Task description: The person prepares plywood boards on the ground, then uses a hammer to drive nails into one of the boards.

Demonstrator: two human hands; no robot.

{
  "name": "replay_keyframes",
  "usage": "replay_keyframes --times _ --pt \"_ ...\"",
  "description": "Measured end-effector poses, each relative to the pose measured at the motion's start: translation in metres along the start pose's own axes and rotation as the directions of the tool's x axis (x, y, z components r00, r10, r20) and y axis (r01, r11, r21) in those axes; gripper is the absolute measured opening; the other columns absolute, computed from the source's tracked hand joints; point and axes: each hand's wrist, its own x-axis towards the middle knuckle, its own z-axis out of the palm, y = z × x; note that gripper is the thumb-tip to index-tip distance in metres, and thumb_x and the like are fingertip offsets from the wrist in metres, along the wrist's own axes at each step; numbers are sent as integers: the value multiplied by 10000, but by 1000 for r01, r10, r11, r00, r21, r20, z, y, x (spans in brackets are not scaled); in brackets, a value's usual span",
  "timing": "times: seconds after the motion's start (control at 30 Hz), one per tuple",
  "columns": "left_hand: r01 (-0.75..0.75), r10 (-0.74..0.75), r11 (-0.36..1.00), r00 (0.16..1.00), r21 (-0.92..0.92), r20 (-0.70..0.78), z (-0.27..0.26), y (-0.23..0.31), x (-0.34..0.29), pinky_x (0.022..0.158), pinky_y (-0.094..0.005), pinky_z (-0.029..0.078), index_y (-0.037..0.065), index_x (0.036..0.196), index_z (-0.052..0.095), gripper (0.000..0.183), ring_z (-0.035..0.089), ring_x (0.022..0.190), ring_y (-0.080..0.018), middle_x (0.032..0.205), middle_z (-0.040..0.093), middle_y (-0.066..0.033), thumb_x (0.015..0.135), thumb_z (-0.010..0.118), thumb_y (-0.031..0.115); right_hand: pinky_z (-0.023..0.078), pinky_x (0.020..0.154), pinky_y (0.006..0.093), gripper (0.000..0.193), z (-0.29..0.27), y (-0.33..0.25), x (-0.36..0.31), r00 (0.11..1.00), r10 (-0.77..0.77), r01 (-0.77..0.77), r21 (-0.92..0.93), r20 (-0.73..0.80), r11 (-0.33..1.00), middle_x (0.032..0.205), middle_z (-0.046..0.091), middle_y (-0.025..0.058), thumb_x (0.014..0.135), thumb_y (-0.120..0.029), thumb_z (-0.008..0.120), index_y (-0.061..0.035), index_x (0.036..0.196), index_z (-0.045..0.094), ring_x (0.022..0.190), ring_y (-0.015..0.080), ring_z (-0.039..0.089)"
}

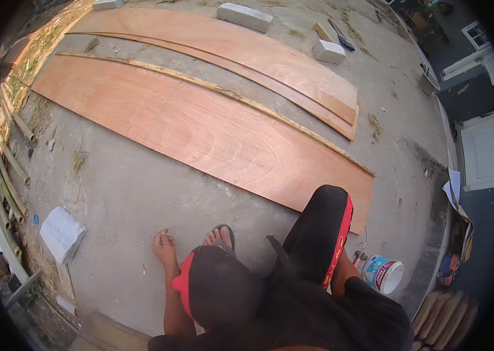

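My left hand (pixel 164 245) is held above the concrete floor, left of my sandalled foot (pixel 221 236). Its fingers are curled together; anything pinched between them is too small to make out. My right hand does not show. In front of my knees lies a long reddish plywood strip (pixel 200 126) with a rough wooden batten (pixel 232 93) along its far edge. Beyond it, more long plywood pieces (pixel 247 52) lie partly overlapped. A dark strap-like piece (pixel 278 250) sticks out between my legs, its kind unclear.
A paint bucket (pixel 382 275) stands on the right, beside a small red-and-black object (pixel 360 257). White blocks lie at the left (pixel 63 234) and far side (pixel 245 17). Bamboo poles (pixel 7 169) line the left edge. A handsaw-like dark tool (pixel 342 36) lies far right.
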Motion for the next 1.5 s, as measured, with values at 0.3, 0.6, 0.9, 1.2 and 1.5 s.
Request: replay_keyframes --times 0.3,0.6,0.9,1.2,1.5 --pt "-232 207 967 958 109 196 61 52 10 618 -280 466 -16 1105 722 264 582 661 -116 768 652 -50 1032 581 195 525 937 391 379 -33 1 -42 983 -77 41 -208 -168 977 1228 683 192 961 -325 667 -24 1191 678 1149 292 661" --pt "-827 596 553 480 105 643 302 211 64 850 -409 540 9 1155 709 294 690 933 -303 1028 722 -181 945 676 212 505 973 414 445 -71 -99 40 825 -422 237 -447 -376 863 1313 643 222 943 -350 680 -30 1251 656 1207 320 630" --pt "-955 532 262 263 139 805 502 249 72 991 -483 491 22 1203 689 389 611 1140 -423 1194 674 -231 905 696 272 108 1229 621 824 10 -107 150 613 -617 225 -640 -494 735 1635 273 278 950 -498 607 -27 1574 346 1539 412 201" --pt "-774 504 444 632 451 588 710 278 128 1159 -571 311 30 1469 483 717 376 1440 -416 1532 426 -266 905 701 413 75 1233 631 849 0 -130 144 716 -548 193 -632 -433 751 1636 257 294 926 -495 599 -7 1573 345 1540 438 187" --pt "-658 507 164 696 735 509 771 237 146 1227 -655 33 74 1619 279 885 97 1578 -406 1696 172 -222 960 546 601 75 1226 661 867 -8 -124 146 871 -363 81 -632 -332 771 1592 284 338 888 -557 589 22 1508 409 1519 496 187"
